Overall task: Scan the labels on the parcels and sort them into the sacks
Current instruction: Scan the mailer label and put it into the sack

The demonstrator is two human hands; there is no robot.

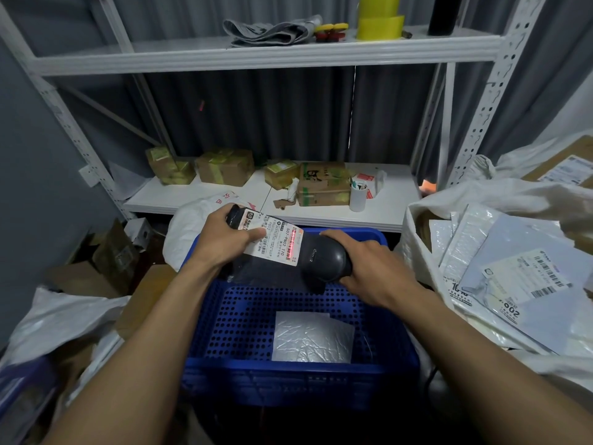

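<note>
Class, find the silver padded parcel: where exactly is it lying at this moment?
In the head view, the silver parcel lies flat inside the blue crate, lower centre, toward the crate's right side, beneath the right hand holding the scanner.

Centre frame, a blue crate (244, 319) dotted with round holes holds a crinkled silver mailer (313, 337). The black parcel (233, 216) wears a white label (276, 240) with a red stripe of light across it. The scanner (324, 256) is black. Yellow tape rolls (380, 25) sit upper middle.
</note>
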